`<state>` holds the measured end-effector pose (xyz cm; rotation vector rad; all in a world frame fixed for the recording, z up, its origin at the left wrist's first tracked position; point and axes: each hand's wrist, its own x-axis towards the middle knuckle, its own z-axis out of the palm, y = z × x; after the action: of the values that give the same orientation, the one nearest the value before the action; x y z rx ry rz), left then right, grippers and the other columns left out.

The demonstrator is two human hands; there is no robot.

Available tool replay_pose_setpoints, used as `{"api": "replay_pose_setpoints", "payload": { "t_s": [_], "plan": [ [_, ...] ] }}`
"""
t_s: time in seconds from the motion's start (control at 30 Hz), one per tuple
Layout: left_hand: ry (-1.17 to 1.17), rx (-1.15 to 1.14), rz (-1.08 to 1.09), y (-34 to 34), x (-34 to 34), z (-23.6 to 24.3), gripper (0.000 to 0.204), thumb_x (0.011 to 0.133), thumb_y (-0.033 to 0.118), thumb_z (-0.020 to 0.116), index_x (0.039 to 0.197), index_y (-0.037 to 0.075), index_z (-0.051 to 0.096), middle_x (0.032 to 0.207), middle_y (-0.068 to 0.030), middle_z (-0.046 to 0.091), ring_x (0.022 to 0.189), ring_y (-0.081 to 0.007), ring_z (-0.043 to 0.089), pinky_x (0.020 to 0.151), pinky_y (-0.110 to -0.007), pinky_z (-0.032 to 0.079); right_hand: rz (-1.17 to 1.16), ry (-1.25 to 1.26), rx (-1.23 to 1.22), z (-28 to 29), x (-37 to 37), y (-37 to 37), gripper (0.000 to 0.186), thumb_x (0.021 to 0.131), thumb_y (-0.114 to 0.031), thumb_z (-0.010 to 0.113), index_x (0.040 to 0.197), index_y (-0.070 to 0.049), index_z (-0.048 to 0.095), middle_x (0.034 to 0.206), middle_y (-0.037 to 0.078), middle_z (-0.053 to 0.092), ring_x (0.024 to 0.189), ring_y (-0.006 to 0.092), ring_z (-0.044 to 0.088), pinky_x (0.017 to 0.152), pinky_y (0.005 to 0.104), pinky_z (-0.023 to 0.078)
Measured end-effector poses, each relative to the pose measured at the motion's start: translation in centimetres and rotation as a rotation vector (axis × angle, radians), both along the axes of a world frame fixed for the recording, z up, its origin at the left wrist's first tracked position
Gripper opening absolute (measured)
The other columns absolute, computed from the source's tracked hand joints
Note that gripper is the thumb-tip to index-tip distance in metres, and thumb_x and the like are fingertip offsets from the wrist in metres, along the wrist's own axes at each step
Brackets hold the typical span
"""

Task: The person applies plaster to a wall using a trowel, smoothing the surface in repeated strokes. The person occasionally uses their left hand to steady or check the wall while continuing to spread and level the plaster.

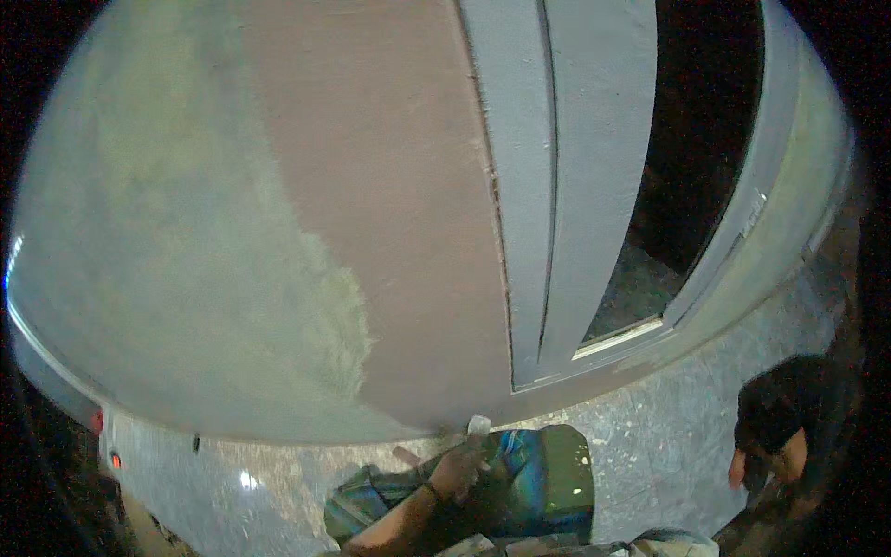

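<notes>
My left hand (457, 473), with a dark band at the wrist, is in front of my bent legs. Its fingers are closed, and a small pale, blocky piece (479, 425) sticks up beyond them toward the foot of the wall. What kind of thing it is cannot be made out. Beside the hand, a small brownish flat piece (406, 456) shows near my knee. Ahead stands a wall, bare grey-green (176, 232) on the left, with a pinkish-brown coated band (390, 213) running to a grey door frame (520, 186). My right hand does not show.
A dark doorway opening (696, 158) lies to the right of the frame. Another person (789, 413) is low down at the far right. The grey floor (659, 446) is speckled with pale spots near the wall. A small red-orange light (116, 460) glows at the far left.
</notes>
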<state>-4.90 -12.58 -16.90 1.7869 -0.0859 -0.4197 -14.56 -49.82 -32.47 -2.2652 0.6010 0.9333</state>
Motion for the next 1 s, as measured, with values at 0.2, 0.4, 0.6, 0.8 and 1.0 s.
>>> {"api": "replay_pose_setpoints", "payload": {
  "t_s": [0.2, 0.4, 0.6, 0.8, 1.0],
  "plan": [
    [0.222, -0.532, 0.312, -0.1, -4.1, 10.1, 0.041, 0.106, 0.032, 0.042, 0.125, -0.001, 0.057, 0.096, -0.0133, 0.07, 0.066, -0.0179, 0.062, 0.059, -0.031, 0.053, 0.483, -0.103, -0.033, -5.6, -4.4, -4.5, 0.05, 0.093, -0.042, 0.052, 0.087, 0.004, 0.069, 0.088, 0.03, 0.069, 0.086, 0.0442, 0.068, 0.091, 0.0551, 0.05],
    [-0.126, -0.637, 0.43, -0.6, -3.3, 20.6, 0.04, 0.108, 0.028, 0.042, 0.129, -0.004, 0.051, 0.116, -0.021, 0.068, 0.09, -0.0265, 0.069, 0.077, -0.039, 0.058, -0.122, -1.036, 0.249, 15.3, 10.8, 0.3, 0.035, 0.094, -0.025, 0.063, 0.109, 0.007, 0.066, 0.104, 0.025, 0.07, 0.093, 0.0373, 0.068, 0.081, 0.045, 0.051],
    [-0.33, -0.704, 0.368, -0.7, -2.3, 24.0, 0.038, 0.109, 0.029, 0.04, 0.128, -0.002, 0.051, 0.125, -0.025, 0.065, 0.102, -0.0319, 0.069, 0.09, -0.043, 0.056, 0.301, -0.922, 0.874, 35.2, 10.8, 17.5, 0.034, 0.099, -0.029, 0.061, 0.117, -0.001, 0.065, 0.109, 0.014, 0.07, 0.103, 0.0237, 0.065, 0.092, 0.0366, 0.05],
    [-0.22, -0.769, 0.331, -0.6, -0.7, 24.3, 0.038, 0.108, 0.026, 0.04, 0.124, -0.007, 0.053, 0.113, -0.0244, 0.068, 0.094, -0.0307, 0.071, 0.088, -0.041, 0.056, 0.199, -0.863, 1.065, 35.9, 8.1, 24.5, 0.032, 0.106, -0.029, 0.049, 0.115, -0.001, 0.06, 0.088, 0.003, 0.062, 0.072, 0.011, 0.056, 0.061, 0.0258, 0.046],
    [-0.303, -0.688, 0.292, 1.4, 2.3, 26.4, 0.041, 0.109, 0.029, 0.039, 0.119, -0.006, 0.058, 0.099, -0.02, 0.071, 0.083, -0.0262, 0.071, 0.079, -0.038, 0.058, 0.164, -0.835, 1.114, 36.5, 11.2, 26.5, 0.036, 0.108, -0.031, 0.042, 0.124, -0.002, 0.056, 0.078, 0.003, 0.059, 0.06, 0.0082, 0.052, 0.051, 0.0226, 0.04]
  ]
}}
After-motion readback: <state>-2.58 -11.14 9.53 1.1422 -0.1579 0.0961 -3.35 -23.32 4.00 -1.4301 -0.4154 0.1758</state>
